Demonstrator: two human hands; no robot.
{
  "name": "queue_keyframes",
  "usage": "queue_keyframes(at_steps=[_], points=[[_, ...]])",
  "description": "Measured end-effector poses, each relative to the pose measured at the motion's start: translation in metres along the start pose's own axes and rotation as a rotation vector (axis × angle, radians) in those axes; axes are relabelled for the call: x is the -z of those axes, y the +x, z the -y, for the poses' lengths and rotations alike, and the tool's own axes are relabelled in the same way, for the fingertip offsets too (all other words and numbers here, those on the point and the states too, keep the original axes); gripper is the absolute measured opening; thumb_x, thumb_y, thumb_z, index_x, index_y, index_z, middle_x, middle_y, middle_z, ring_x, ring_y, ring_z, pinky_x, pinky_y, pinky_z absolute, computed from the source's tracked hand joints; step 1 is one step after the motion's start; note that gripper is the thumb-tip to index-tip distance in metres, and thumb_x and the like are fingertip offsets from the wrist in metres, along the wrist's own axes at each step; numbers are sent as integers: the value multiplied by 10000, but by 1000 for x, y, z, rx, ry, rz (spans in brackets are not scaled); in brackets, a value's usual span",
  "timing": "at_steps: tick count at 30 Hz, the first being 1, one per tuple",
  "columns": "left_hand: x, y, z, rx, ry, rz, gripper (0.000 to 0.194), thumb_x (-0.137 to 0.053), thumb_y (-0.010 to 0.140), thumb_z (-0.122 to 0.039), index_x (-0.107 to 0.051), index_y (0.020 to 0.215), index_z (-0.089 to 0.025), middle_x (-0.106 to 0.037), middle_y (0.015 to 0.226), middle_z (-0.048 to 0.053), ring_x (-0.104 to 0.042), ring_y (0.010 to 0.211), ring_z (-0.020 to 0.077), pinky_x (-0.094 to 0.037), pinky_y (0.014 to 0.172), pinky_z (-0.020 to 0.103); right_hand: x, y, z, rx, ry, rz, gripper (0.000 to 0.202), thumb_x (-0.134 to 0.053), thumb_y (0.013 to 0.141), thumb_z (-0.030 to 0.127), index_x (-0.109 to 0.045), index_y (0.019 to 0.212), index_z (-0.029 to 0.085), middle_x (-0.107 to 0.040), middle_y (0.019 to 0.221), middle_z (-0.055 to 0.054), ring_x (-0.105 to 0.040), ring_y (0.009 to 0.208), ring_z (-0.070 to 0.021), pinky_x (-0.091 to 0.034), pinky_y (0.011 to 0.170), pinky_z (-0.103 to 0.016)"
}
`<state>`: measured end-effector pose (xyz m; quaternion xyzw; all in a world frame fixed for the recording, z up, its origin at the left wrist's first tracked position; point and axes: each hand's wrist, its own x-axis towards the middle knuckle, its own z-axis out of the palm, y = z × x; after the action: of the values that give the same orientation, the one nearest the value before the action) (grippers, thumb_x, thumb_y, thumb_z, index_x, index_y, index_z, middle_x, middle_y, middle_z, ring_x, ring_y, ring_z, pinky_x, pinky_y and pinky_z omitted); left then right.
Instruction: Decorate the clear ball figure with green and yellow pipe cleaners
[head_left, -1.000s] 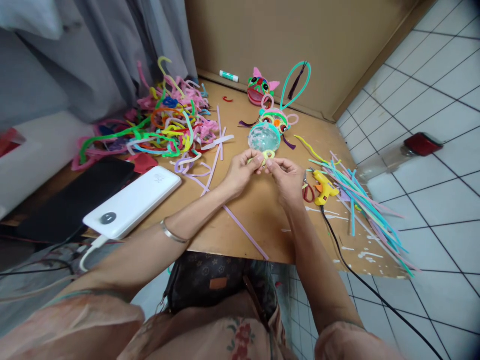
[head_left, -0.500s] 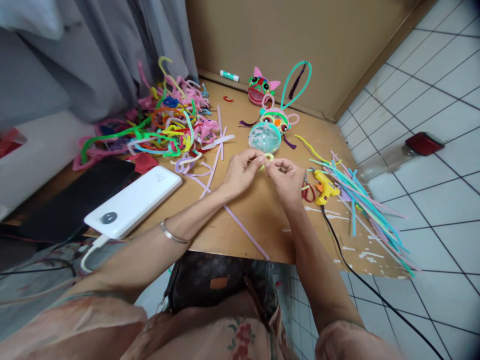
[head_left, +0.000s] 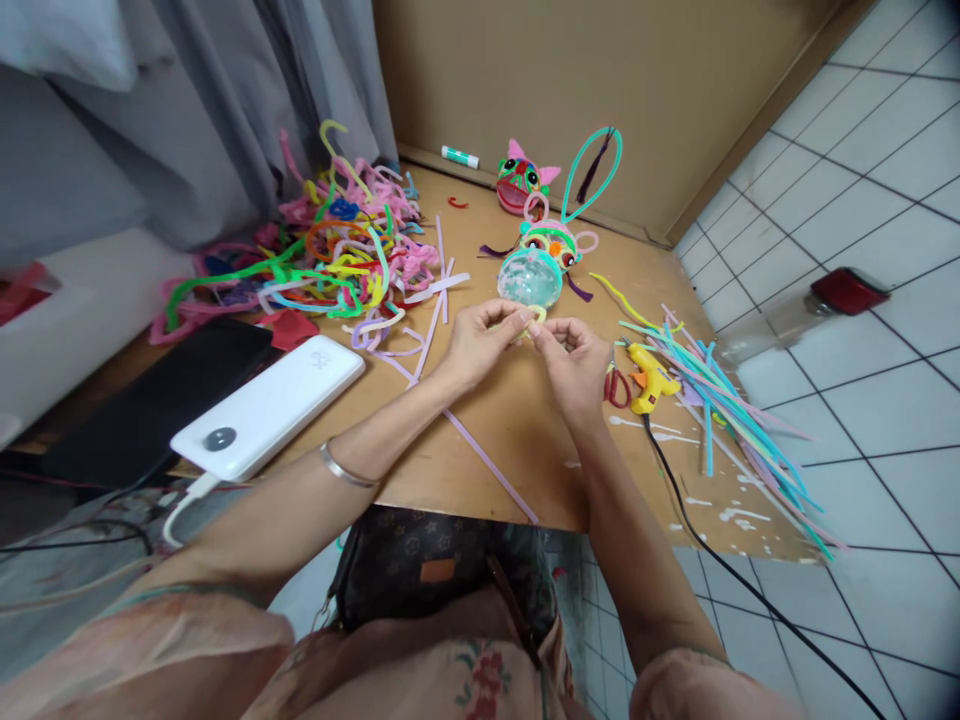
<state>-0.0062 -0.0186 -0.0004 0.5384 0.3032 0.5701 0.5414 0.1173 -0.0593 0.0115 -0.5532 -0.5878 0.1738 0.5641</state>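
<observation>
A small pale yellow pipe cleaner loop (head_left: 538,313) is pinched between the fingertips of both hands, which nearly meet above the table. My left hand (head_left: 486,340) grips it from the left, and my right hand (head_left: 574,358) from the right. Just beyond the fingertips lies a clear, teal-rimmed dome (head_left: 530,279), joined to a decorated head (head_left: 551,238) with pink loop ears and a tall teal loop. The fingers hide part of the yellow piece.
Tangled pipe cleaners (head_left: 352,240) and a white power bank (head_left: 270,408) are left. A yellow glue gun (head_left: 651,377), red-handled scissors (head_left: 618,388) and straight pipe cleaners (head_left: 739,420) lie right. Behind stand a pink-eared figure (head_left: 519,180) and glue stick (head_left: 460,157).
Both hands stay together at the yellow loop; the fingers have shifted slightly and less of the loop shows. The whole view has moved a little.
</observation>
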Motion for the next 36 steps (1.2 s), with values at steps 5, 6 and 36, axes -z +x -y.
queue_keyframes(at_steps=[5, 6, 36], points=[[1, 1, -1, 3, 15, -24, 323, -731, 704, -464, -674, 704, -146, -573, 608, -12, -455, 575, 85, -379, 571, 228, 0, -4, 1, 242, -186, -62, 189, -583, 869, 299, -714, 968, 205, -744, 953, -76, -677, 864, -192, -527, 804, -342], [1, 1, -1, 8, 17, -28, 318, -728, 705, -459, -680, 713, -145, -584, 621, -8, -465, 583, 88, -383, 577, 231, 0, -4, 0, 265, -203, -52, 198, -559, 884, 290, -718, 973, 211, -746, 963, -77, -680, 881, -196, -527, 818, -349], [0, 0, -1, 30, -81, 55, 375, -770, 669, -486, -735, 787, -132, -654, 693, 12, -503, 583, 77, -429, 605, 221, -2, -1, -8, 186, -5, -85, 130, -617, 834, 266, -724, 853, 195, -745, 852, -40, -683, 802, -167, -533, 766, -304]])
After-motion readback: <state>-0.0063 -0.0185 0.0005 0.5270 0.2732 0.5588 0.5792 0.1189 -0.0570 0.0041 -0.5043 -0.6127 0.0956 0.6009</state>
